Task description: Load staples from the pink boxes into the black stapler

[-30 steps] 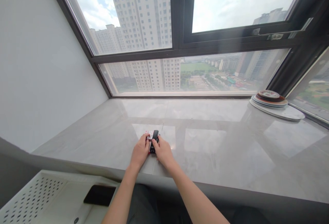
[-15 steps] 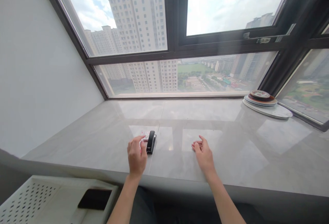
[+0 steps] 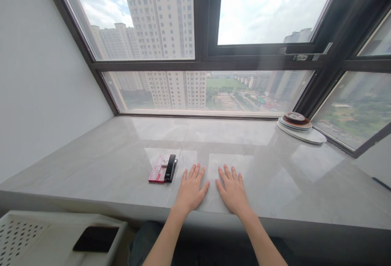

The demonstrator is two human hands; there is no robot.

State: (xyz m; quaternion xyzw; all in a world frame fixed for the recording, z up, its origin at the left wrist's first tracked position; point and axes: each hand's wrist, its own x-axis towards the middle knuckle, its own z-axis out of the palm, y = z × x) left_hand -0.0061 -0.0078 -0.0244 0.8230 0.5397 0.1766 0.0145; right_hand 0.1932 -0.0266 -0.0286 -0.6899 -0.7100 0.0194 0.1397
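My left hand (image 3: 192, 188) lies flat on the pale glossy sill, palm down with fingers spread, holding nothing. Beside it, a short gap to the right, my right hand (image 3: 232, 190) rests the same way, also with nothing in it. To the left of my left hand stands a black stapler (image 3: 170, 169), apart from the fingers. Against the stapler's left side are several small red-and-white boxes (image 3: 155, 173), probably staple boxes, though their print is too small to read. A paler small box (image 3: 165, 160) sits at the stapler's upper left.
A stack of plates (image 3: 301, 132) stands in the far right corner by the window frame. Below the sill (image 3: 122, 176) at lower left is a white perforated plastic basket or stand (image 3: 36, 237) with a dark phone-like slab (image 3: 96, 239) on it. The window (image 3: 171, 91) borders the back.
My left hand has left the boxes and stapler and moved right onto the sill. My right hand has opened from a loose curl and lies flat. The view has shifted slightly right.
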